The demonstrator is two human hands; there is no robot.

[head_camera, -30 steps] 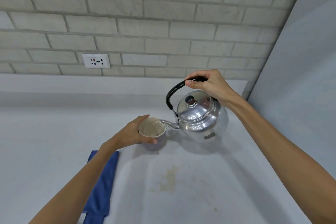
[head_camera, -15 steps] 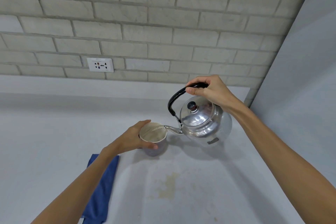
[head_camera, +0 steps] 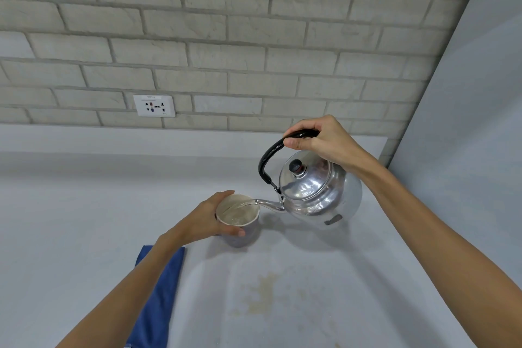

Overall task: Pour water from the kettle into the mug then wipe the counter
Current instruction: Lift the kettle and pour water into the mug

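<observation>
Water (head_camera: 240, 204) streams from tilted kettle (head_camera: 319, 192) into hand-steadied mug (head_camera: 240, 223).

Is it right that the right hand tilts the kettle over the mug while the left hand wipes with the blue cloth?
Not quite. In the head view the left hand steadies the mug; the blue cloth lies untouched. The right hand does tilt the kettle.

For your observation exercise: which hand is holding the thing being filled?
The left hand, wrapped around the mug; the right hand grips the kettle handle.
</observation>
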